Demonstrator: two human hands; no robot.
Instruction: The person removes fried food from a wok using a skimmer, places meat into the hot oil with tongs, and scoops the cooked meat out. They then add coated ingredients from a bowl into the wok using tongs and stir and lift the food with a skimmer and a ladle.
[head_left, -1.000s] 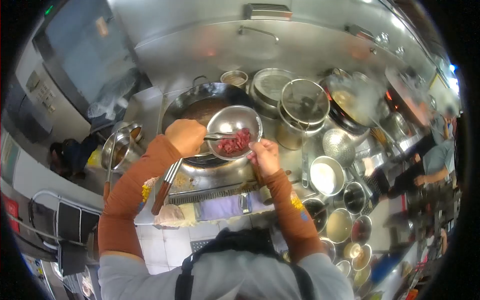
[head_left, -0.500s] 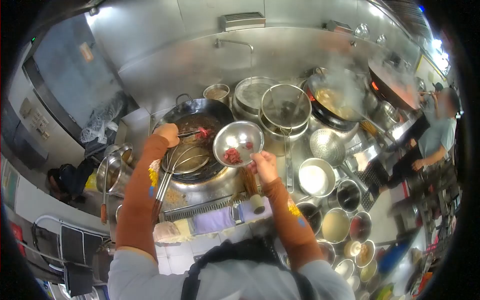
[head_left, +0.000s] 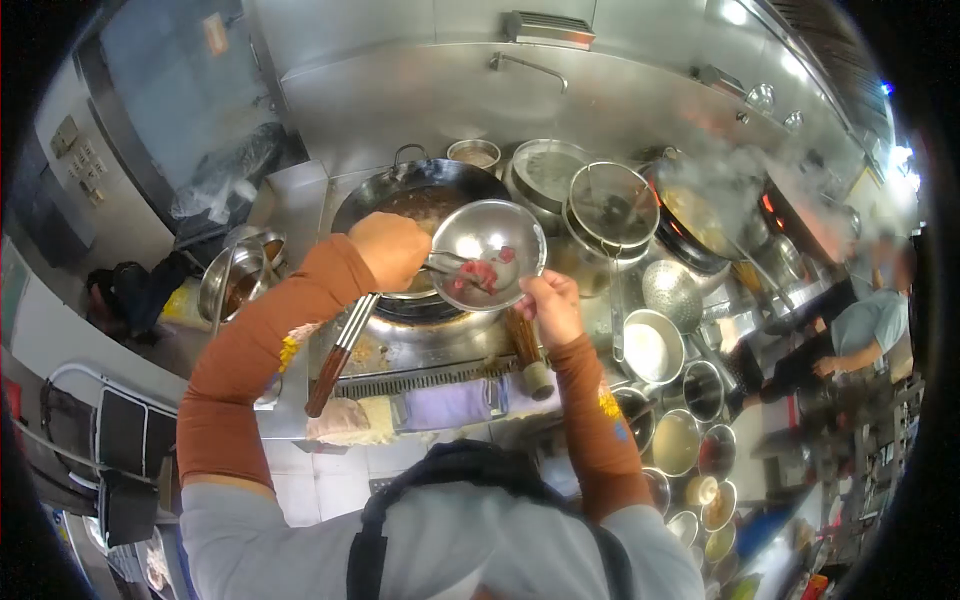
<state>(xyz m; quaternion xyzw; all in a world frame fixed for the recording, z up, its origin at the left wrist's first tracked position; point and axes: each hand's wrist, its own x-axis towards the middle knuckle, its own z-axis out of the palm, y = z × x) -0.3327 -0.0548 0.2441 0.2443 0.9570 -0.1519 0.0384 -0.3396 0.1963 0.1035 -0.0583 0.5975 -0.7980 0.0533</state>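
My left hand is closed around small metal tongs, whose tips reach into a shiny steel bowl. Pieces of red raw meat lie in the bowl around the tips. With thumb and fingers, my right hand grips the bowl's right rim and holds it tilted over the near side of a black wok. Dark liquid fills the wok. Below my left hand, the wooden handle of a wire strainer sticks out toward me; its head is mostly hidden.
A round strainer rests on a pot to the right. Farther right are a perforated ladle, a steaming wok and a pot with white contents. A bamboo brush lies at the stove's front. Another person stands at far right.
The tongs have moved from over the wok, where they held red meat, right into the bowl. The bowl now sits closer to my left hand. My view has shifted left.
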